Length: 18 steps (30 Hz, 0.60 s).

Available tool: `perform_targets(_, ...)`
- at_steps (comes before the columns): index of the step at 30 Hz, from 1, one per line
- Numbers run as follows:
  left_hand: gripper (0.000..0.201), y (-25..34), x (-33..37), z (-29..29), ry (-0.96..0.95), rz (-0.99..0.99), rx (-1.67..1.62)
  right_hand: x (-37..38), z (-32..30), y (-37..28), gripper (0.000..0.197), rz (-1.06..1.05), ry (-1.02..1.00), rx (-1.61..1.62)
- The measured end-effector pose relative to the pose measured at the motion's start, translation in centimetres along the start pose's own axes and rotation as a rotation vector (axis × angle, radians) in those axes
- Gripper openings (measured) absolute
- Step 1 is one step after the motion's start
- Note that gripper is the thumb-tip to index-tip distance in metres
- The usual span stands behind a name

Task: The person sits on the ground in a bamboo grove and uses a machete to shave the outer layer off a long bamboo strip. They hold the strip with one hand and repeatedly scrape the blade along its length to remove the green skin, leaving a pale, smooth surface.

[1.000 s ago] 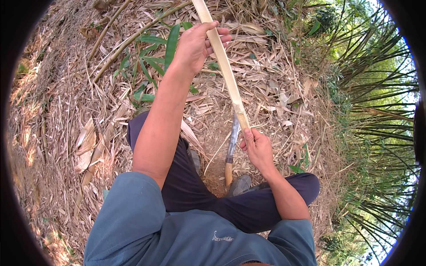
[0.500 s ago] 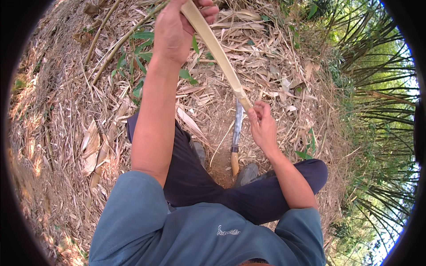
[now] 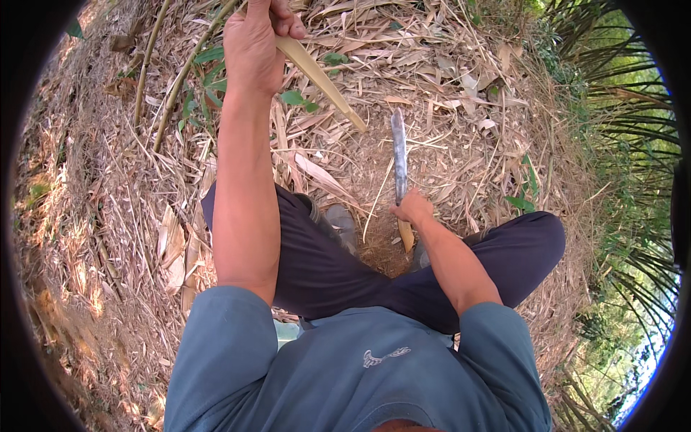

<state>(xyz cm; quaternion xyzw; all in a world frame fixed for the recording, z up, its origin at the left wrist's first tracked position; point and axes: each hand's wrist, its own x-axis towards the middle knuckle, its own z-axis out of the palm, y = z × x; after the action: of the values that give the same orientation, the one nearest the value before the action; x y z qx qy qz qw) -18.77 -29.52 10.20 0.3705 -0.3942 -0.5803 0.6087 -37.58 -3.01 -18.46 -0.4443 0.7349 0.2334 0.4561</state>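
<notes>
One R hand [image 3: 414,207] closed abt knife [image 3: 400,153]

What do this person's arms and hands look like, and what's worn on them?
The left hand and right hand are ungloved, and both forearms are bare. Short, loose blue-grey sleeves, without visible markings, cover the upper arms; they belong to a matching shirt.

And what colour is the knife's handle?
Light yellowish brown; the knife's handle shows best in the head view, below the right hand.
</notes>
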Motion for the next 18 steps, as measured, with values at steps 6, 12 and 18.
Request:
perform_targets(6,0.046,0.7,-0.2,-1.8,-0.250,-0.053,-0.134,1.3,7.8,1.1,0.061,0.284,0.066,0.207)
perform_targets(12,0.052,1.8,-1.9,-1.0,-0.296,-0.085,-0.090,0.4,4.2,0.8,0.041,0.246,0.272,0.558)
perform_targets(18,0.054,2.0,-3.8,0.2,-0.407,-0.143,-0.144,-2.4,-2.0,-3.5,0.033,0.118,0.366,1.076)
